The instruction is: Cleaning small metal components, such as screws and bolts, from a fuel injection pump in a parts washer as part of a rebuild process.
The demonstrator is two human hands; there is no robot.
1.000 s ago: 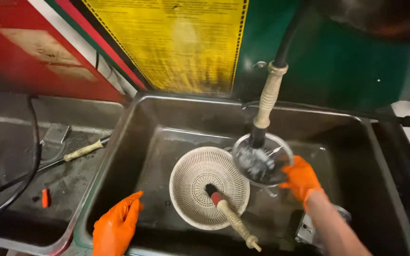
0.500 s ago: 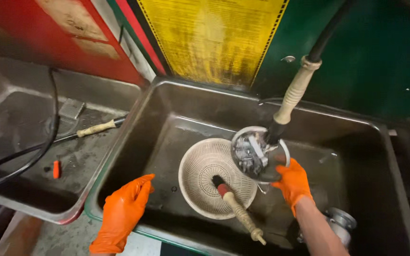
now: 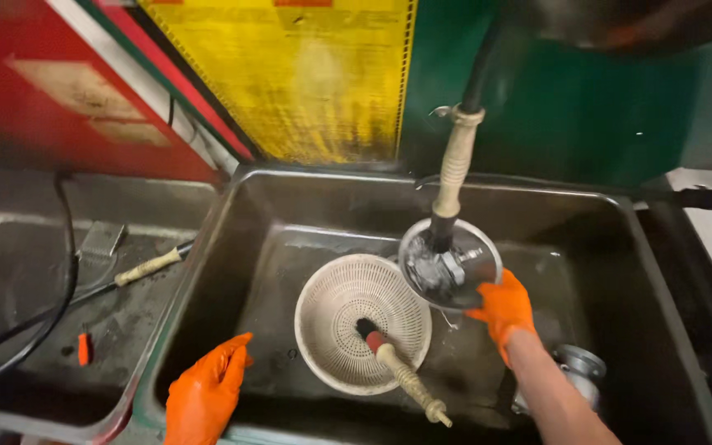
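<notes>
Both hands wear glossy orange rubber-like gloves. The fingers of the right hand [image 3: 503, 311] grip a shiny, wet metal bowl [image 3: 450, 265] holding bright metal parts. Just left of those fingers sits a matt, cream plastic mesh strainer [image 3: 362, 323]. The left hand [image 3: 205, 391] rests on the rim of a dull, grimy metal sink [image 3: 290, 198].

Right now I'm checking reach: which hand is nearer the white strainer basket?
Right. The right hand grips a metal bowl just beside the white strainer basket; the left hand rests on the sink's front rim, farther off.
</notes>
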